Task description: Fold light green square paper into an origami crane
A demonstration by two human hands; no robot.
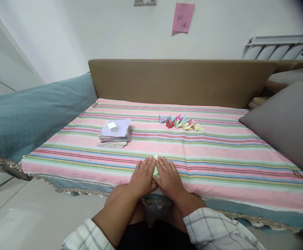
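Observation:
A light green piece of paper point(156, 170) lies on the striped cloth near the sofa's front edge, mostly covered by my hands. My left hand point(143, 175) rests flat on its left part, fingers stretched out and pointing away from me. On its right part lies my right hand point(169, 176), also flat with the fingers extended. The two hands nearly meet over the middle, where a strip of green shows between them. How the paper is folded underneath is hidden.
Left of my hands stands a stack of coloured paper point(115, 138), topped by a white plug adapter point(112, 126). Several folded paper cranes point(177, 123) sit farther back. A grey cushion point(284, 121) leans at the right; a blue armrest point(42, 114) bounds the left.

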